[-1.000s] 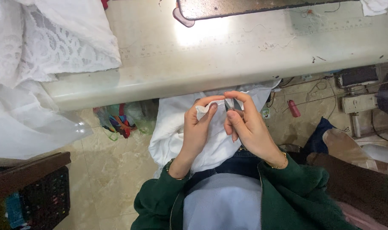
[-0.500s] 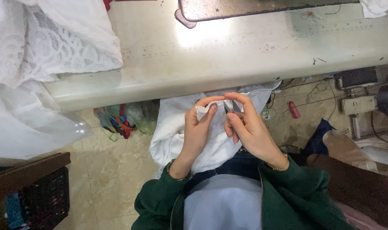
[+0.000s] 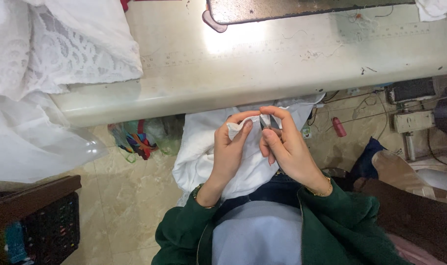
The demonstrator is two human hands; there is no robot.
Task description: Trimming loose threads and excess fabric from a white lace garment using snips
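In my lap, my left hand (image 3: 231, 147) pinches a fold of the white cloth (image 3: 204, 152), fingers closed on it. Just beside it, my right hand (image 3: 287, 147) grips small thread snips (image 3: 268, 122), blades touching the cloth. Beyond, the counter (image 3: 262, 64) near edge overhangs; white lace fabric (image 3: 56, 54) drapes its left corner.

dark green sleeves, thin gold bangles at both wrists, pale blue top, dark waistband.

Two hands (image 3: 228, 152), one white cloth (image 3: 204, 147)
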